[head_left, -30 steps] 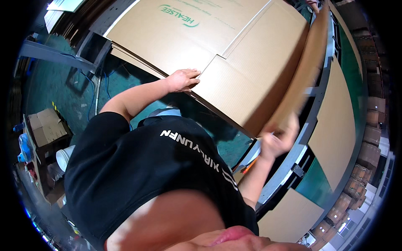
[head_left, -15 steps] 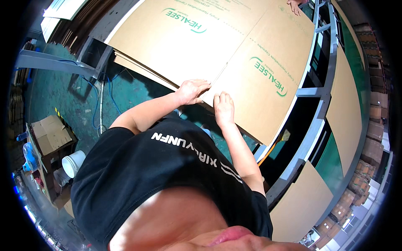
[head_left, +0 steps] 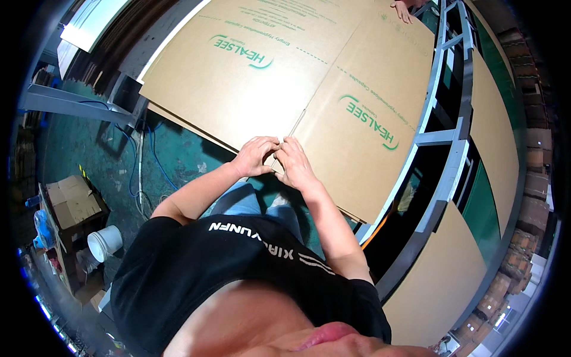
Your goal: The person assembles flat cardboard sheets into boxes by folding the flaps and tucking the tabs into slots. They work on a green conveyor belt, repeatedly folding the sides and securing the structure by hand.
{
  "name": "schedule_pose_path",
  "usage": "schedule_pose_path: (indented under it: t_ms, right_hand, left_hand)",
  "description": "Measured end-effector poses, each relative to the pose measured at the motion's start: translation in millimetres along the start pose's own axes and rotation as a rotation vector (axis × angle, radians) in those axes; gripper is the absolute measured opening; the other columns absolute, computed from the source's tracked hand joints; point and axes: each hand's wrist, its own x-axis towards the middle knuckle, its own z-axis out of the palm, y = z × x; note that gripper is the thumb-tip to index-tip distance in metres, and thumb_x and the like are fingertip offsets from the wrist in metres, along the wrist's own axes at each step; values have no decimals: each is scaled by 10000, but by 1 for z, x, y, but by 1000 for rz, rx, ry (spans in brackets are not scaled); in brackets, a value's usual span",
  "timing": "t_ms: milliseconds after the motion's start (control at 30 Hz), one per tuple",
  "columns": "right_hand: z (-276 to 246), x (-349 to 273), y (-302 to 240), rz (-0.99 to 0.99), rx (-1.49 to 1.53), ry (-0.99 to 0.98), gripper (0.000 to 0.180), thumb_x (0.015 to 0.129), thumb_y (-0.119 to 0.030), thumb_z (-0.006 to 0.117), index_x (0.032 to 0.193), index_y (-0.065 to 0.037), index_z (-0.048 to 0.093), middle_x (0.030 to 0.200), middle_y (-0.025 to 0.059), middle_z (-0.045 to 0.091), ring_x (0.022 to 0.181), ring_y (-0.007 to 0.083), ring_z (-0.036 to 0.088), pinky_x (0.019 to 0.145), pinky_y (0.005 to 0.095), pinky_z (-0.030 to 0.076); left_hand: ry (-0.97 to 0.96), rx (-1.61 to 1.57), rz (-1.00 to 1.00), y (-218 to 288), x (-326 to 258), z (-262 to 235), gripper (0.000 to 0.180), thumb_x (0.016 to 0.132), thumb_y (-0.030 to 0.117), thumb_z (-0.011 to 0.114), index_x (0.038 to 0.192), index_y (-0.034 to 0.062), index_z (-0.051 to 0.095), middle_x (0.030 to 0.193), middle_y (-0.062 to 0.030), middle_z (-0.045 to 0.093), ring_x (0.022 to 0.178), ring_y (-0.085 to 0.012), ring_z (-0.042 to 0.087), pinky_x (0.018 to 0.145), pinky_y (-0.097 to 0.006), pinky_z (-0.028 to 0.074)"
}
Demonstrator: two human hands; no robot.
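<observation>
A large flat brown cardboard sheet [head_left: 250, 98] with green printing lies in front of me, split by a crease that ends in a slot at its near edge. My left hand [head_left: 257, 157] grips that near edge just left of the slot, fingers bent on top and thumb at the rim. Right beside it, my right hand [head_left: 295, 164] is closed on the edge at the slot's other side. The two hands nearly touch at their fingertips. What the thumbs press underneath is partly hidden. Another sheet's edge shows below the top one on the left.
Another person's hand [head_left: 402, 12] rests on the sheet's far right corner. A grey metal frame [head_left: 437, 138] runs along the right, with more cardboard [head_left: 437, 279] beyond it. To the left are a white bucket [head_left: 105, 243], an open carton [head_left: 72, 199] and blue hoses on the green floor.
The top sheet has shifted toward me and slightly left, covering more of the sheets below. My hands have come closer together at the slot, the right one moving left.
</observation>
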Motion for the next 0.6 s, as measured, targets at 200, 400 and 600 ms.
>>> schedule_pose_path:
  t_ms: [200,400,600]
  right_hand:
    - [17,-11,15,39,45,85,387,514,-78,830,816,-72,589,1072,112,546,1186,325,479,1096,480,341]
    - [22,-14,15,54,39,80,341,524,-72,785,793,-78,576,1046,116,549,1180,311,477,1103,479,324]
    - [20,-22,20,54,108,144,473,582,-138,829,991,-55,605,1230,156,536,1269,396,440,1080,493,359]
  left_hand:
    - [14,68,91,-26,-9,26,778,796,637,597,1279,33,508,1361,-183,495,1310,-381,435,1062,-519,350]
    - [7,90,77,-20,-10,24,764,803,642,581,1294,59,527,1384,-154,493,1312,-356,443,1062,-508,354]
    - [-55,108,72,-12,-3,16,816,823,642,534,1411,84,440,1468,-136,419,1365,-343,371,1091,-507,293]
